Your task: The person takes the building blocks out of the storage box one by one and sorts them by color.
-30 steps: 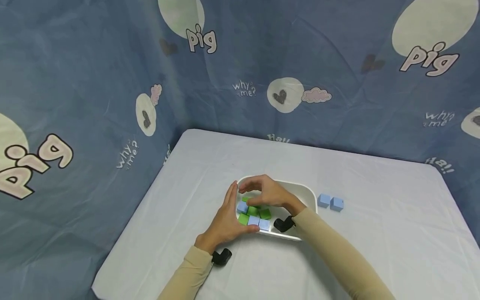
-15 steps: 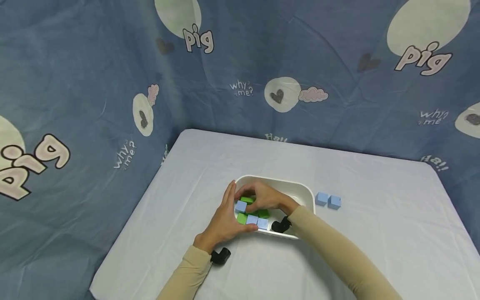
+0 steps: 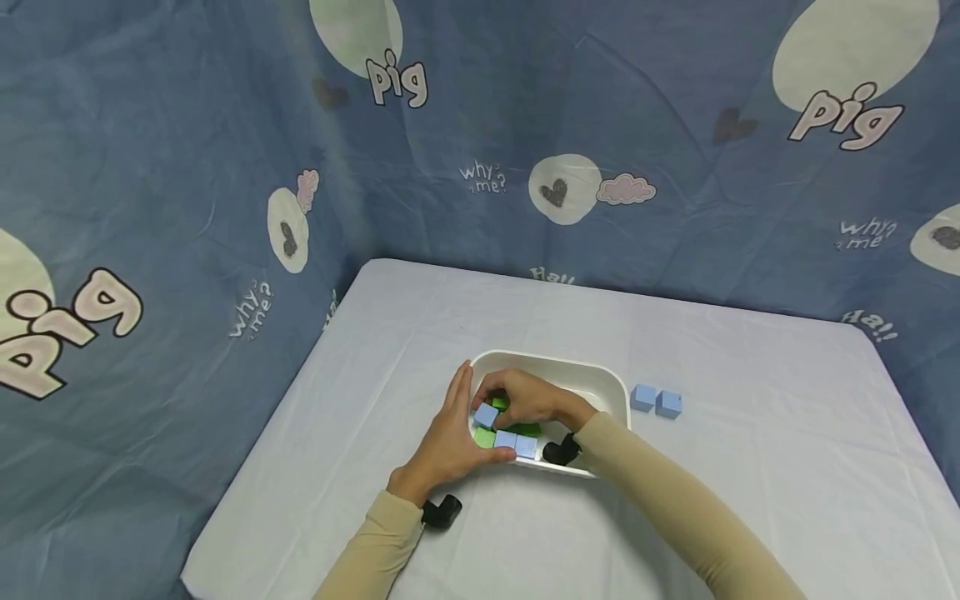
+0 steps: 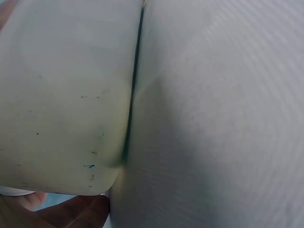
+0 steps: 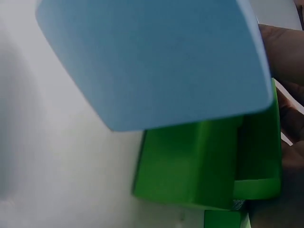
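Note:
A white plastic box holds green and blue cubes. My left hand holds its near left corner, fingers along the left side and thumb at the front rim. The left wrist view shows the box's scuffed outer wall. My right hand reaches inside, thumb and index finger pinching a tilted blue cube. A green cube shows under that hand. Along the front lie a green cube and two blue cubes. In the right wrist view, a blue cube partly hides green ones.
Two blue cubes sit on the white tablecloth just right of the box. A blue printed curtain hangs behind the table and on its left. Black wrist cameras are worn on both wrists.
My right hand has lowered into the box and its fingers have closed on the blue cube, which has turned and tilted. The left hand keeps its place at the box corner.

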`<control>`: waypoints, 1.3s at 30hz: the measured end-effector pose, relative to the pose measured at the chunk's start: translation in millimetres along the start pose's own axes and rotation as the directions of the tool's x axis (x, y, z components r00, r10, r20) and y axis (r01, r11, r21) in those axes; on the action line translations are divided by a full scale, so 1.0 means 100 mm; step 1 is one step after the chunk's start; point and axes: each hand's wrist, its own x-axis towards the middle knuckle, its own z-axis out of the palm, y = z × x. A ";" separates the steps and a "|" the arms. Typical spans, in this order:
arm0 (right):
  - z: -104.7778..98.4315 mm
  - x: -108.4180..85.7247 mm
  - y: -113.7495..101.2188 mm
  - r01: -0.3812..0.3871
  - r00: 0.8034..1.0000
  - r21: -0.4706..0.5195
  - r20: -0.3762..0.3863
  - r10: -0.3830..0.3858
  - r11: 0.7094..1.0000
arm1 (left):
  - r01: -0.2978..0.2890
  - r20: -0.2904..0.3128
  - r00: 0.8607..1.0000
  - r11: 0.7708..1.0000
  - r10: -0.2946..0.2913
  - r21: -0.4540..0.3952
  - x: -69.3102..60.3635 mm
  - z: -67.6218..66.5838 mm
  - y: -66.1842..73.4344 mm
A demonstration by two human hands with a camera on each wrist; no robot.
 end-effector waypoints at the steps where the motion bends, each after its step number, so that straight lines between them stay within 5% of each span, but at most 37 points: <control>1: -0.01 -0.01 0.00 -0.006 1.000 -0.012 0.000 0.006 1.000 | -0.003 0.000 1.000 1.000 0.003 0.002 0.00 0.00 0.01; 11: -0.10 -0.10 0.02 -0.078 0.994 0.064 -0.068 0.083 0.995 | -0.029 -0.003 1.000 1.000 0.029 -0.004 0.03 0.04 0.04; 22: -0.23 -0.22 -0.04 0.013 0.981 0.227 -0.191 0.031 0.974 | -0.003 0.017 1.000 0.999 0.004 -0.043 0.03 0.07 0.04; 33: -0.56 -0.50 -0.24 0.056 0.937 0.257 -0.347 0.038 0.965 | 0.019 -0.004 1.000 0.999 -0.020 -0.047 0.02 0.03 -0.02; 39: -0.70 -0.73 -0.22 0.018 0.909 0.245 -0.408 0.086 0.969 | 0.042 0.000 0.999 0.999 -0.042 -0.034 0.03 0.00 -0.02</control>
